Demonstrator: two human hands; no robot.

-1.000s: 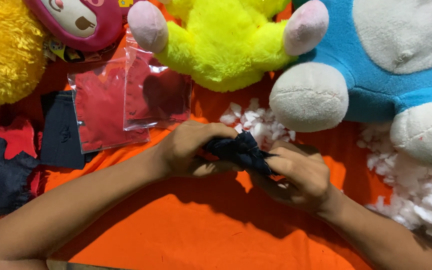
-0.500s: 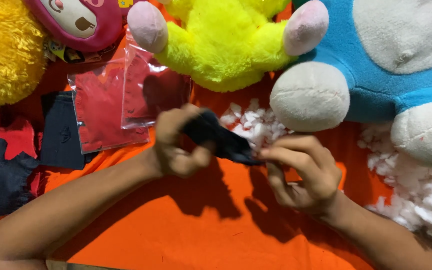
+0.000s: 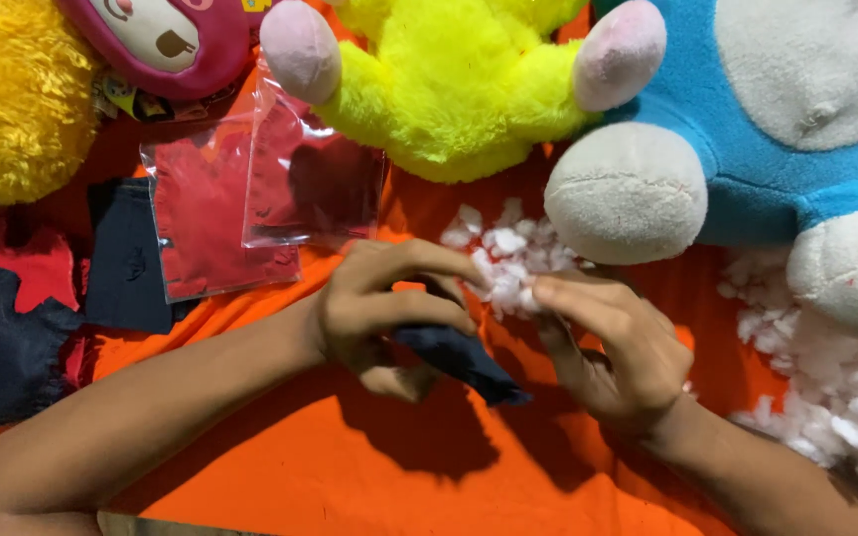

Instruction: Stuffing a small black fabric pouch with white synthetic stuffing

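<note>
The left hand [image 3: 389, 308] grips a small dark navy fabric pouch [image 3: 464, 359], its long axis slanting down-right toward the right hand [image 3: 613, 347], which pinches white fluffy stuffing [image 3: 508, 283] just above.

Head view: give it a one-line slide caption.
Left hand grips a dark fabric piece while right hand pinches white stuffing, plush toys above.

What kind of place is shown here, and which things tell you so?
Probably a soft-toy making or stuffing workspace, perhaps at home. Finished plush toys, such as the yellow plush toy, lie on an orange cloth, loose white stuffing is heaped nearby, and cut fabric pieces lie at the side.
</note>
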